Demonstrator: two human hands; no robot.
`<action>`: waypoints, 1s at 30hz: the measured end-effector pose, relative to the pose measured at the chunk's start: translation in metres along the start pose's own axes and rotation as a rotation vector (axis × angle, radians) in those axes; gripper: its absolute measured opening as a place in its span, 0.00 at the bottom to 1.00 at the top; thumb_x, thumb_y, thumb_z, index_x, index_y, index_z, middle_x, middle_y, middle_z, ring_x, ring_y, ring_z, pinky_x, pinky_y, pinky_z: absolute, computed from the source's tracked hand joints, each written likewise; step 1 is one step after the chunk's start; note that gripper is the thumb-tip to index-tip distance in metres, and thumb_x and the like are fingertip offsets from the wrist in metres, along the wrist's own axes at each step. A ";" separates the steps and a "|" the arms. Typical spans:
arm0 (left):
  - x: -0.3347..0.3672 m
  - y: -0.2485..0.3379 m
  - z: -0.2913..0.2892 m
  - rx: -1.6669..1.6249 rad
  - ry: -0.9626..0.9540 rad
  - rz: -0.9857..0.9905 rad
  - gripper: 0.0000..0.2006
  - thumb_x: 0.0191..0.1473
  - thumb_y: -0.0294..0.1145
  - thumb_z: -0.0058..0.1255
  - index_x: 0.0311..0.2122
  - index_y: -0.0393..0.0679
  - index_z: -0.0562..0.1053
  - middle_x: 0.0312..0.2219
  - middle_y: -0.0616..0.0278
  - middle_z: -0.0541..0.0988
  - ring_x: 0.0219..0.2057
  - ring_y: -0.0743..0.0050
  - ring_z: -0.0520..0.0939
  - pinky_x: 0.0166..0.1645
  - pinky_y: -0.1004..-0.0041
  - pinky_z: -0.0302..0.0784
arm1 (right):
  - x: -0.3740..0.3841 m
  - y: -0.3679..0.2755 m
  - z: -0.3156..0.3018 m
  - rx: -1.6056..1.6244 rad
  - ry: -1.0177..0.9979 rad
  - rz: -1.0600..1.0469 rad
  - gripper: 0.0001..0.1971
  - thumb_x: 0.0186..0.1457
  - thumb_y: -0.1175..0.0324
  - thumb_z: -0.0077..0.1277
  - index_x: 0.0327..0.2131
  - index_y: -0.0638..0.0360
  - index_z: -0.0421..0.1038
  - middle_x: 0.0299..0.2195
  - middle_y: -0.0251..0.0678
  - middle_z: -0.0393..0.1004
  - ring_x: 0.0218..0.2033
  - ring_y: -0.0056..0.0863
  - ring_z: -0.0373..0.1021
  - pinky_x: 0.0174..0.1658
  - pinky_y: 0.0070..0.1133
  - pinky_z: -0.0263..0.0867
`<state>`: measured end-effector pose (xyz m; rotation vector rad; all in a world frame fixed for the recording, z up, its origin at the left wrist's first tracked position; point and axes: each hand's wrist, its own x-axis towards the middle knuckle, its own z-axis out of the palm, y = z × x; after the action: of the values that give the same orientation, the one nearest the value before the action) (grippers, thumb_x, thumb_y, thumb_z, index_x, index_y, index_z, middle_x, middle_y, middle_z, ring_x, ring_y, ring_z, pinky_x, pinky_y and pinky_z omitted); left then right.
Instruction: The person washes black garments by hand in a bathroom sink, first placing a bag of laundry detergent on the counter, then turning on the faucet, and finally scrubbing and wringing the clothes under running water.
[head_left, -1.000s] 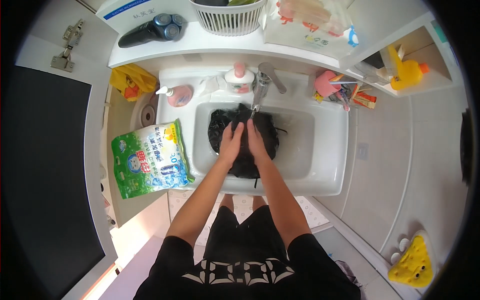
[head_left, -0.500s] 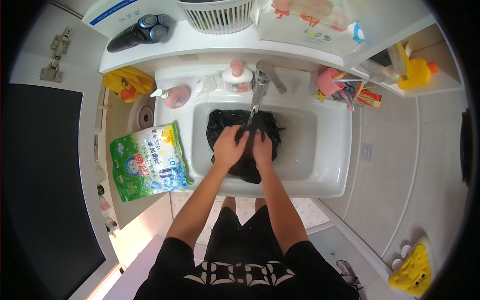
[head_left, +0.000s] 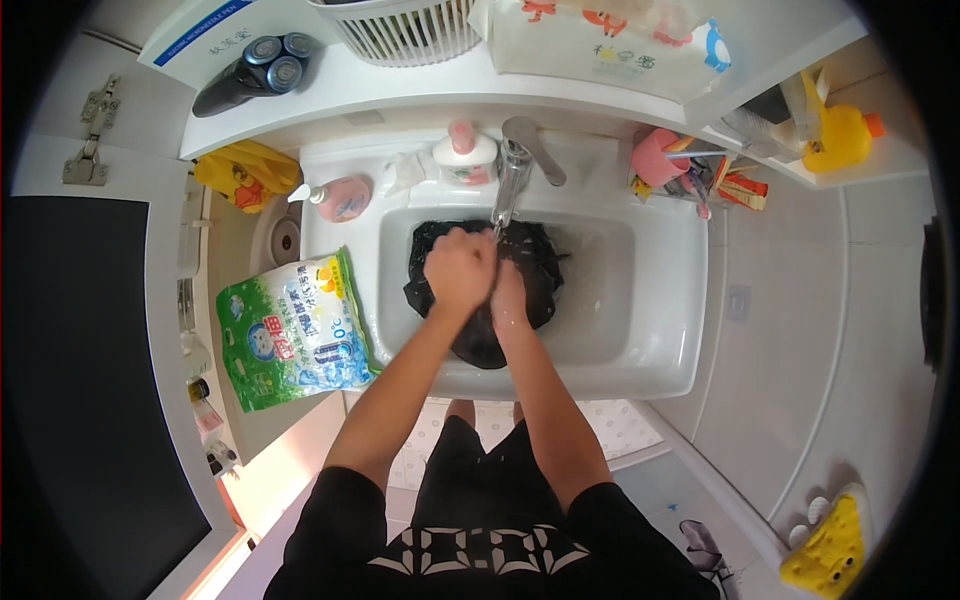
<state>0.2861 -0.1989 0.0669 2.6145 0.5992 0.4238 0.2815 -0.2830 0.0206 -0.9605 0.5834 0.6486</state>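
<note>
A wet, bunched black cloth [head_left: 535,245] lies in the white sink [head_left: 665,300], its folds shiny with water. My left hand [head_left: 462,268] is curled closed on its upper middle part, knuckles up, under the tap [head_left: 512,180]. Close beside it, my right hand [head_left: 509,292] grips the cloth lower down, and its fingertips are hidden among the folds. Water runs from the spout onto the cloth near both hands.
Left of the sink lies a green and white detergent bag [head_left: 290,330]. A pink pump bottle [head_left: 343,198], a white bottle with pink cap [head_left: 466,158] and a pink cup [head_left: 658,157] line the back rim. A shelf [head_left: 400,100] overhangs behind, holding a shaver [head_left: 255,75].
My left hand has gone from spread fingers to a curled grip on the cloth. The right hand has shifted slightly left and closer to it. The cloth's folds have moved; the view tilted slightly.
</note>
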 end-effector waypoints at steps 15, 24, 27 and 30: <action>-0.033 0.005 0.002 -0.126 -0.036 -0.065 0.17 0.56 0.42 0.51 0.19 0.42 0.76 0.18 0.53 0.77 0.20 0.45 0.78 0.25 0.55 0.74 | 0.035 0.025 -0.031 -0.466 -0.127 -0.197 0.20 0.66 0.56 0.40 0.32 0.64 0.73 0.28 0.43 0.74 0.34 0.37 0.72 0.39 0.33 0.66; -0.006 -0.013 0.001 -0.164 -0.121 -0.338 0.17 0.54 0.45 0.51 0.21 0.45 0.78 0.20 0.51 0.78 0.22 0.46 0.80 0.27 0.55 0.74 | 0.010 0.025 -0.010 -0.743 0.047 -0.123 0.18 0.65 0.59 0.34 0.43 0.60 0.71 0.39 0.52 0.74 0.42 0.48 0.70 0.49 0.33 0.67; -0.051 0.015 -0.002 -0.284 0.004 -0.038 0.11 0.50 0.37 0.54 0.21 0.44 0.76 0.20 0.53 0.77 0.21 0.47 0.78 0.26 0.57 0.73 | 0.030 0.009 -0.042 -1.301 -0.305 -0.646 0.14 0.61 0.60 0.38 0.35 0.61 0.66 0.35 0.52 0.74 0.41 0.48 0.70 0.45 0.35 0.66; -0.048 0.044 0.003 -0.333 -0.047 0.021 0.11 0.50 0.37 0.55 0.21 0.45 0.77 0.21 0.52 0.78 0.21 0.47 0.79 0.26 0.58 0.73 | 0.078 0.033 -0.077 -0.784 -0.171 -0.439 0.13 0.61 0.59 0.41 0.35 0.59 0.68 0.33 0.45 0.74 0.38 0.43 0.71 0.44 0.33 0.66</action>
<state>0.2607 -0.2585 0.0754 2.3074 0.4436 0.4271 0.2972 -0.3183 -0.0873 -1.6834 -0.0713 0.5529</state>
